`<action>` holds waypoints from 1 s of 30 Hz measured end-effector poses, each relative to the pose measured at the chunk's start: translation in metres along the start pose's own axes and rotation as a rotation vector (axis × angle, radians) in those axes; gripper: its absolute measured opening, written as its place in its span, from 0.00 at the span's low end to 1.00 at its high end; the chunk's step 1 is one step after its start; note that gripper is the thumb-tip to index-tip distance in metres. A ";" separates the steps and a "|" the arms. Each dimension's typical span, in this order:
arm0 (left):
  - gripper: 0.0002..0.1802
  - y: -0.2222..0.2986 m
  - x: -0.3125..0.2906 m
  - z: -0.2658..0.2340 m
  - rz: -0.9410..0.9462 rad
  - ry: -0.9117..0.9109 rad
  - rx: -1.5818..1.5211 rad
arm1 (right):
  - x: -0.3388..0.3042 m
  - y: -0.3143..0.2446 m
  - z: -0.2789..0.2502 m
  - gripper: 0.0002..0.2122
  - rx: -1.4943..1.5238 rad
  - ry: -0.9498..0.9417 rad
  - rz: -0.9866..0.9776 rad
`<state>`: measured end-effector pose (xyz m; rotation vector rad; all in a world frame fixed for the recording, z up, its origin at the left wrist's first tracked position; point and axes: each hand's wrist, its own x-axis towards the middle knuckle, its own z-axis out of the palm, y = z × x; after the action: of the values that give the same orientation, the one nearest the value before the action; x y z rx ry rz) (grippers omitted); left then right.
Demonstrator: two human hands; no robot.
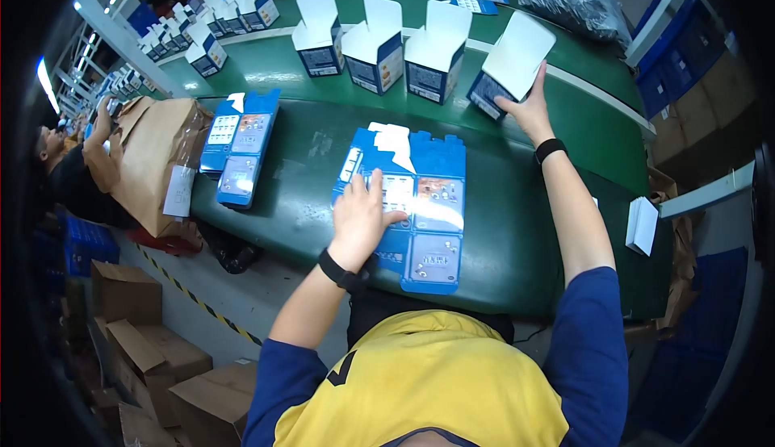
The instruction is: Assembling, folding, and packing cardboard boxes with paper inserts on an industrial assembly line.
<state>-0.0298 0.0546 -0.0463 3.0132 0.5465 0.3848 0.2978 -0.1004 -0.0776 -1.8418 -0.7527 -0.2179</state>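
Fingers and thumb of the right hand are set apart around a dark blue and white cardboard carton, seemingly holding it by its side. It leans at the right end of a row, its tall white flap up; I can't tell whether its base rests on the green conveyor belt. The left hand has its fingers spread wide, palm down, on a pile of flat, glossy blue printed carton blanks lying straight in front of the person on the dark green work surface.

From where I stand, the work looks partway along. Beside the held carton, three squared-up blue and white cartons stand upright, shaped but with their lids raised, so closing them is not yet done. Whether their bottoms are fastened is hidden from me. More formed cartons trail away to the far left.

What is left unfolded is plain enough: the pile under the left hand, plus a second stack of flat blue blanks to its left. I can't count either.
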 end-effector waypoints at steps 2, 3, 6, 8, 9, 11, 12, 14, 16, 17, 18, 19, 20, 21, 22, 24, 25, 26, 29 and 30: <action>0.48 0.000 -0.004 -0.003 -0.111 -0.040 -0.024 | -0.005 -0.001 0.011 0.56 -0.044 -0.063 0.075; 0.48 0.000 -0.005 -0.004 -0.109 -0.037 -0.019 | -0.010 -0.001 0.013 0.55 -0.102 -0.119 0.159; 0.45 0.001 -0.009 -0.001 -0.184 -0.111 -0.047 | -0.043 -0.057 0.016 0.53 0.121 -0.193 0.502; 0.42 0.004 -0.018 0.004 -0.128 0.042 -0.010 | -0.091 -0.081 0.023 0.51 0.296 -0.320 0.582; 0.40 0.008 -0.020 0.005 -0.120 0.048 -0.041 | -0.116 -0.096 0.026 0.50 0.417 -0.434 0.610; 0.41 0.012 -0.019 0.007 -0.047 0.101 -0.055 | -0.156 -0.113 0.022 0.48 0.494 -0.544 0.586; 0.41 0.015 -0.017 0.007 0.014 0.162 -0.060 | -0.167 -0.116 0.019 0.47 0.452 -0.547 0.536; 0.44 0.019 -0.016 0.002 0.026 0.133 -0.141 | -0.168 -0.133 0.014 0.48 0.581 -0.508 0.648; 0.46 0.024 -0.015 -0.001 -0.073 0.143 -0.437 | -0.175 -0.135 0.012 0.49 0.154 -0.398 0.449; 0.49 0.022 -0.016 0.000 -0.124 0.111 -0.489 | -0.175 -0.143 0.008 0.50 0.172 -0.377 0.451; 0.49 0.023 -0.016 -0.002 -0.123 0.113 -0.485 | -0.177 -0.148 0.007 0.50 0.176 -0.377 0.450; 0.49 0.027 -0.015 -0.007 -0.132 0.132 -0.558 | -0.180 -0.152 0.006 0.50 0.140 -0.351 0.393; 0.49 0.029 -0.015 -0.011 -0.141 0.151 -0.631 | -0.183 -0.156 0.006 0.50 0.105 -0.325 0.336; 0.52 0.031 -0.015 -0.015 -0.119 0.156 -0.588 | -0.184 -0.162 0.007 0.49 0.110 -0.296 0.304; 0.52 0.036 -0.014 -0.019 -0.118 0.159 -0.586 | -0.188 -0.161 0.010 0.49 0.112 -0.295 0.301; 0.53 0.047 -0.011 -0.028 -0.255 0.104 -1.176 | -0.194 -0.158 0.018 0.48 0.375 -0.324 0.308; 0.53 0.047 -0.011 -0.030 -0.288 0.112 -1.208 | -0.191 -0.178 0.014 0.48 0.580 -0.345 0.384; 0.52 0.042 -0.007 -0.025 -0.235 0.189 -1.136 | -0.194 -0.182 0.020 0.48 0.665 -0.333 0.314; 0.50 0.020 0.006 -0.027 -0.127 0.340 -0.398 | -0.198 -0.182 0.018 0.49 0.436 -0.401 0.242; 0.50 0.012 -0.002 -0.026 -0.126 0.344 -0.396 | -0.203 -0.174 0.016 0.49 0.507 -0.406 0.322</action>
<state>-0.0336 0.0428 -0.0208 2.5303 0.5931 0.8941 0.0332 -0.1281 -0.0471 -1.4973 -0.6908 0.5266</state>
